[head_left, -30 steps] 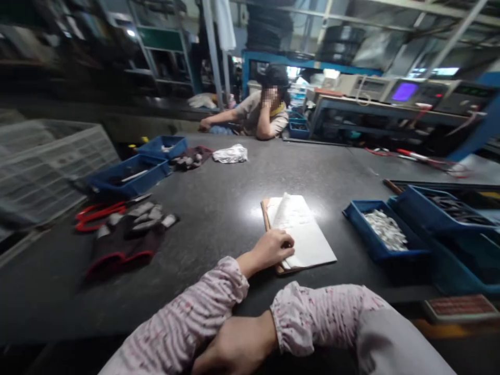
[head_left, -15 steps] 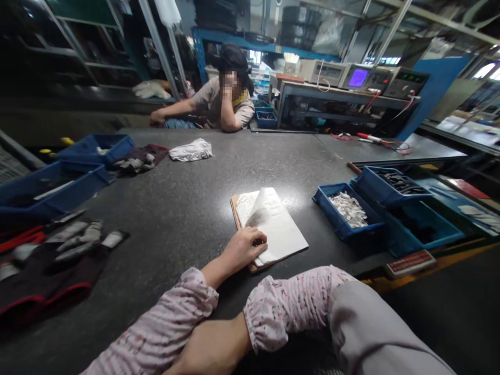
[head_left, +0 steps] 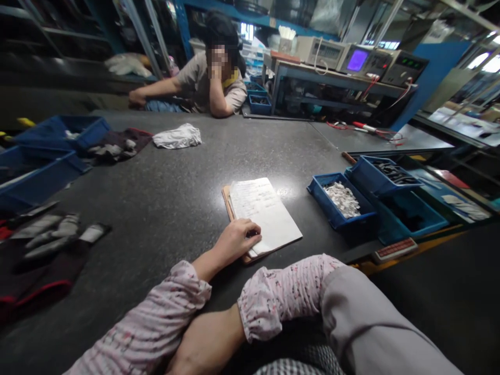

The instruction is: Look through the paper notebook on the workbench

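Note:
An open notebook (head_left: 263, 211) with a brown cover lies flat on the dark table (head_left: 175, 182) in front of me. My left hand (head_left: 236, 240) rests on its near left corner, fingers curled over the edge of the pages. My right forearm (head_left: 207, 341) lies across under my left arm in a pink patterned sleeve. Its hand is tucked beneath the left sleeve at the bottom edge, so its fingers do not show.
Blue bins stand to the right, one holding small white parts (head_left: 342, 199), another dark parts (head_left: 392, 174). More blue bins (head_left: 35, 177) and dark gloves (head_left: 47, 245) lie at the left, with a white cloth (head_left: 177, 136) further back. A person (head_left: 211, 78) leans on the far edge. Test instruments (head_left: 357, 57) stand behind.
The notebook page that curled up earlier now lies flat. My view has swung right and down. My left hand stays at the notebook's corner.

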`<control>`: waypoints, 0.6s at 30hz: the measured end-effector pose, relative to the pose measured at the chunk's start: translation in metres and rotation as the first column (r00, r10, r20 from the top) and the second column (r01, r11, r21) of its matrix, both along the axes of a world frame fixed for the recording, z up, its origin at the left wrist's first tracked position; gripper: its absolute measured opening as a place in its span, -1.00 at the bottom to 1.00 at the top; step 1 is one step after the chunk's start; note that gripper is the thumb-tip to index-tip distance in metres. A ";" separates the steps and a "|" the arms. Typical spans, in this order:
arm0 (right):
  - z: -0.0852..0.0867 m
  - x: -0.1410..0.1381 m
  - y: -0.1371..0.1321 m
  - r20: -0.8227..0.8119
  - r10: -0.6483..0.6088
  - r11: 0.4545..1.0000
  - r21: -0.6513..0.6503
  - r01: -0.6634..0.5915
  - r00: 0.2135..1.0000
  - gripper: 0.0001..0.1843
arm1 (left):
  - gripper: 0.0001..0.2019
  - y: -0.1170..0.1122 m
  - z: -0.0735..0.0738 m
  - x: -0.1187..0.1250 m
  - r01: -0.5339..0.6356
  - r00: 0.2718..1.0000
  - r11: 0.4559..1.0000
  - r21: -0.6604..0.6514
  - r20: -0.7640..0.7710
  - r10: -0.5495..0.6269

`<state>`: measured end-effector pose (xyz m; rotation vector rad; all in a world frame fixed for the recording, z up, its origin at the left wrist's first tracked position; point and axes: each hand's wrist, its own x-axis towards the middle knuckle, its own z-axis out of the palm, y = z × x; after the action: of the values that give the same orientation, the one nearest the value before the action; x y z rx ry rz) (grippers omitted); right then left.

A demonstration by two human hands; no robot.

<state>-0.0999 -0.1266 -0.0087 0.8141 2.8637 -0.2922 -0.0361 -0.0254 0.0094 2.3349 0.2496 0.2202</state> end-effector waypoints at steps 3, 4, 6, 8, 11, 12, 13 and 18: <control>-0.001 0.000 0.001 -0.042 0.001 0.999 -0.039 -0.003 0.999 -0.53 | -0.92 -0.001 0.000 0.000 0.002 1.000 1.000 -0.004 -0.004 -0.002; -0.001 0.000 0.001 -0.046 0.002 0.999 -0.036 -0.004 0.999 -0.52 | -0.92 -0.001 0.000 0.000 0.003 1.000 1.000 -0.005 -0.004 -0.003; 0.001 0.001 0.001 -0.036 0.020 0.999 -0.025 -0.021 0.999 -0.54 | -0.92 -0.002 -0.001 0.000 0.001 1.000 1.000 -0.004 0.001 -0.001; 0.005 0.002 0.000 0.001 0.047 0.999 -0.017 -0.047 0.999 -0.56 | -0.90 -0.003 -0.002 0.001 -0.020 1.000 1.000 0.000 0.012 0.020; 0.013 0.003 0.000 0.063 0.091 0.996 -0.030 -0.089 0.994 -0.58 | -0.69 -0.004 -0.004 0.001 -0.096 0.995 0.995 0.013 0.030 0.095; 0.016 0.004 0.000 0.077 0.094 0.995 -0.044 -0.090 0.993 -0.57 | -0.61 -0.005 -0.005 0.001 -0.128 0.991 0.992 0.019 0.031 0.128; 0.018 0.005 0.000 0.084 0.091 0.994 -0.064 -0.086 0.992 -0.56 | -0.53 -0.005 -0.006 0.001 -0.160 0.987 0.987 0.025 0.029 0.159; 0.020 0.009 -0.005 0.030 0.037 0.987 -0.158 -0.032 0.999 -0.51 | -0.11 -0.006 -0.011 0.002 -0.282 0.959 0.959 0.039 -0.029 0.283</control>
<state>-0.0913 -0.1321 0.0113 0.7318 2.7777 -0.4891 -0.0337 -0.0314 -0.0019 2.3328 0.6025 0.3259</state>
